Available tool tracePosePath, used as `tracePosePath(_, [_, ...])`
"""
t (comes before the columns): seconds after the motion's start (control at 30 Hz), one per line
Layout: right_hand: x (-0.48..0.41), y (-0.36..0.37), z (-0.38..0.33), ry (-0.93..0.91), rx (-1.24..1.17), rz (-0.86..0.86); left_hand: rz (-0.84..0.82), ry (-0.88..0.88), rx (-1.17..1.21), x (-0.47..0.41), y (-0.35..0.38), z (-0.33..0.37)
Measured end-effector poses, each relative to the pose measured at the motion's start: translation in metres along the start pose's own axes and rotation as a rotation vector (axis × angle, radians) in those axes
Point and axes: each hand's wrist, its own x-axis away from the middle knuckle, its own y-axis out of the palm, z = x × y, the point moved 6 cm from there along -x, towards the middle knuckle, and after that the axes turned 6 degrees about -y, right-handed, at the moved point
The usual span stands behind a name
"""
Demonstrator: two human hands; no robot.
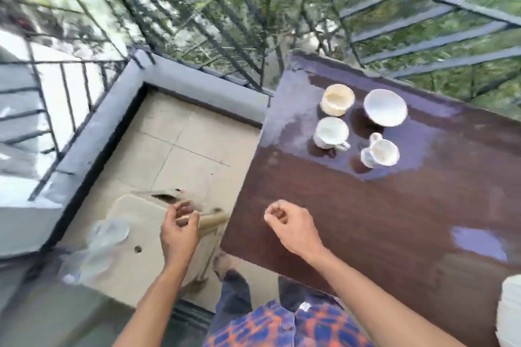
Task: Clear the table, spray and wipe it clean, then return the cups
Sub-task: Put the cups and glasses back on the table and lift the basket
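A dark brown table (366, 220) stands on a balcony. At its far end sit a cream cup (337, 99), a white bowl (385, 106) and two white handled cups (330, 132) (380, 153). My right hand (293, 224) hovers over the table's near left part, fingers loosely curled, holding nothing. My left hand (179, 229) is off the table's left edge, above a beige stool (135, 234), fingers apart and empty. A clear plastic bottle (95, 248), blurred, lies on the stool's left side.
A black metal railing (231, 36) and a grey low wall (197, 84) border the tiled balcony floor (180, 144). A white object (510, 315) shows at the table's near right edge. My legs and patterned shirt (282, 324) are at the bottom.
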Motion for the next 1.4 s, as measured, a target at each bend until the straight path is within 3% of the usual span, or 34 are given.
tracePosePath(0.2, [-0.021, 0.166, -0.118, -0.341, 0.288, -0.51, 0.217, -0.396, 0.087, -0.007, -0.136, -0.162])
tracePosePath(0.3, [-0.035, 0.243, -0.157, -0.422, 0.371, -0.703, 0.327, -0.489, 0.102, -0.017, -0.175, -0.224])
tracePosePath(0.6, [-0.114, 0.411, -0.203, -0.452, 0.591, -0.79, 0.373, -0.501, -0.037, -0.083, -0.22, -0.243])
tracePosePath(0.8, [-0.122, 0.49, -0.19, -0.493, 0.75, -0.813, 0.307, -0.429, -0.162, -0.137, -0.215, -0.267])
tracePosePath(0.93, [-0.121, 0.498, -0.186, -0.545, 0.749, -0.67, 0.362, -0.366, -0.178, -0.141, -0.215, -0.268])
tracePosePath(1.07, [-0.123, 0.474, -0.187, -0.554, 0.678, -0.645, 0.412, -0.336, -0.143, -0.132, -0.222, -0.261])
tracePosePath(1.23, [-0.12, 0.39, -0.194, -0.544, 0.56, -0.64, 0.443, -0.248, -0.092, -0.111, -0.231, -0.219])
tracePosePath(1.4, [-0.11, 0.264, -0.202, -0.481, 0.37, -0.441, 0.359, -0.095, -0.1, -0.101, -0.227, -0.139])
